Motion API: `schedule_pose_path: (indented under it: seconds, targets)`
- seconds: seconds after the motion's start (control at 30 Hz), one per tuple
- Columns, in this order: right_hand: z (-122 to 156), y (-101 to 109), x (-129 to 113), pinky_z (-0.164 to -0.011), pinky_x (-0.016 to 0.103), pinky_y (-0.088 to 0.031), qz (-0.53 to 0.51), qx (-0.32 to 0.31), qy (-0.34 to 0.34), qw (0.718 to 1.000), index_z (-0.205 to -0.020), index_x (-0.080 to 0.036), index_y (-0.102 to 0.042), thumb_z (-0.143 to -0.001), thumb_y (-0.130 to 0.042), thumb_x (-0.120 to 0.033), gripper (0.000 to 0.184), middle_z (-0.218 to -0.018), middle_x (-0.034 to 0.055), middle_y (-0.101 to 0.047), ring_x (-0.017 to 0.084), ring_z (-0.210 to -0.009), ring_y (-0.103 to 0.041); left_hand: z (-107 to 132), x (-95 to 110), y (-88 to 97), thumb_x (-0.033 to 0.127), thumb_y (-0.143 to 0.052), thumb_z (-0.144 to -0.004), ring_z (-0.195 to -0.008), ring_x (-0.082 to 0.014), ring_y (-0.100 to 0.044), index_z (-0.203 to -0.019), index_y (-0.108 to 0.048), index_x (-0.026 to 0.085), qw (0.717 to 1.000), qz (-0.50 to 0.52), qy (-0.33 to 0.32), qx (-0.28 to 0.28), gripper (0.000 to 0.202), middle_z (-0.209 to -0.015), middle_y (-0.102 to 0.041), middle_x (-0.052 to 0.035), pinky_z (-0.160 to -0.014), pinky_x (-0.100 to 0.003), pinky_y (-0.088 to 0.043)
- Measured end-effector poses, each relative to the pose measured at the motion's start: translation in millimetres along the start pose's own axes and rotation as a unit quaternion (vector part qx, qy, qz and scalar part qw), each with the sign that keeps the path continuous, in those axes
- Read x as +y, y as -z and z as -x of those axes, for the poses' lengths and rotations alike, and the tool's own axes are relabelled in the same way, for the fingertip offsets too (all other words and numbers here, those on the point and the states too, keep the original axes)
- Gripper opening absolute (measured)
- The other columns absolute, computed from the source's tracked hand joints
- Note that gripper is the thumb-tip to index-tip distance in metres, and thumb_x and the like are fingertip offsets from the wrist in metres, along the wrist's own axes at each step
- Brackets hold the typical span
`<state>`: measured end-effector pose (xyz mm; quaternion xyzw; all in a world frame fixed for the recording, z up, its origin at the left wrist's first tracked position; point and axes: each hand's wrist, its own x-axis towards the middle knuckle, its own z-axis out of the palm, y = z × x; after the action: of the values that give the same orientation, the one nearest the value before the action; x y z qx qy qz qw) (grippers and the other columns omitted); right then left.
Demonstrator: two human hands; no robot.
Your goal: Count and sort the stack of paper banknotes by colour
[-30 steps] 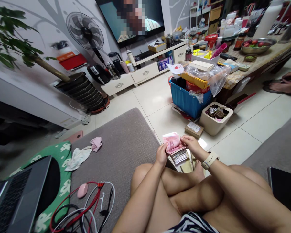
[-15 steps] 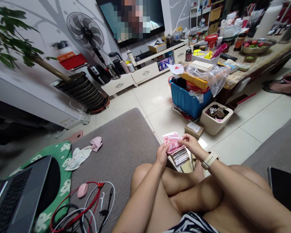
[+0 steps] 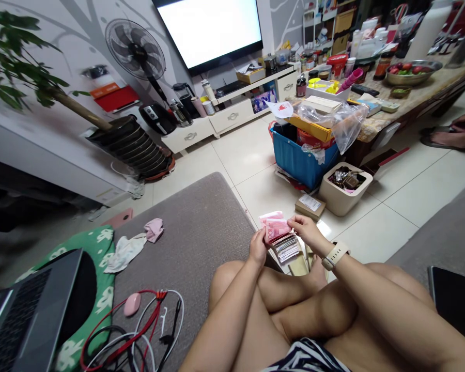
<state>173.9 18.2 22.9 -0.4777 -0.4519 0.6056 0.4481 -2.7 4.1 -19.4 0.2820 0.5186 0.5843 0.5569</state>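
Note:
Pink-red banknotes point(image 3: 276, 229) are spread between my two hands above my crossed legs. My left hand point(image 3: 259, 247) is closed on the notes' left edge, thumb on top. At the right edge, my right hand point(image 3: 305, 227) pinches a note between thumb and fingers; a beige watch point(image 3: 335, 255) is on that wrist. Just below the notes sits a thick stack of white-edged cards or papers point(image 3: 287, 249), and I cannot tell whether a hand supports it. Some yellowish flat pieces point(image 3: 299, 265) lie lower, by my foot.
A grey sofa seat point(image 3: 201, 222) holds tangled cables point(image 3: 139, 330), a pink case point(image 3: 132, 305) and a laptop point(image 3: 27, 310). On the right lies a black phone point(image 3: 455, 297). Ahead on the floor stand a beige bin point(image 3: 343, 201), a small cardboard box point(image 3: 310, 206) and a blue basket point(image 3: 302, 157).
The front banknote has been turned down and now lies flatter over the stack, its face showing. My hands stay almost in place. The television picture has turned white.

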Motion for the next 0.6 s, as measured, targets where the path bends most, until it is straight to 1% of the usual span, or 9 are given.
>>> schedule_pose_path:
  seconds: [0.17, 0.4, 0.6]
  targets:
    - [1.3, -0.4, -3.5, -0.056, 0.027, -0.03, -0.011, -0.012, 0.002, 1.0, -0.061, -0.02, -0.054, -0.074, -0.066, -0.046, 0.032, -0.059, -0.0035, -0.047, 0.012, -0.056, -0.039, -0.7, -2.2, 2.5, 0.046, -0.072, -0.071, -0.067, -0.0164, -0.061, -0.066, -0.068, 0.017, 1.0, -0.004, -0.014, -0.021, 0.03, -0.068, -0.069, -0.0015, -0.07, -0.029, -0.047]
    - [3.5, -1.6, -8.3, -0.056, 0.027, -0.032, -0.012, -0.002, 0.008, 1.0, -0.065, -0.019, -0.058, -0.072, -0.066, -0.041, 0.025, -0.063, -0.0024, -0.052, 0.012, -0.057, -0.041, -2.0, -5.5, 3.0, 0.044, -0.071, -0.072, -0.067, -0.0163, -0.061, -0.064, -0.066, 0.017, 1.0, -0.004, -0.008, -0.011, 0.028, -0.066, -0.067, -0.0009, -0.069, -0.029, -0.047]
    - [2.7, -1.7, -7.9, -0.056, 0.028, -0.032, -0.012, 0.006, 0.01, 1.0, -0.064, -0.019, -0.057, -0.071, -0.066, -0.042, 0.025, -0.062, -0.0024, -0.052, 0.012, -0.056, -0.041, -3.3, -8.2, 3.3, 0.044, -0.07, -0.072, -0.068, -0.0169, -0.062, -0.064, -0.066, 0.017, 1.0, 0.0, 0.001, -0.013, 0.028, -0.067, -0.068, -0.0009, -0.07, -0.029, -0.048]
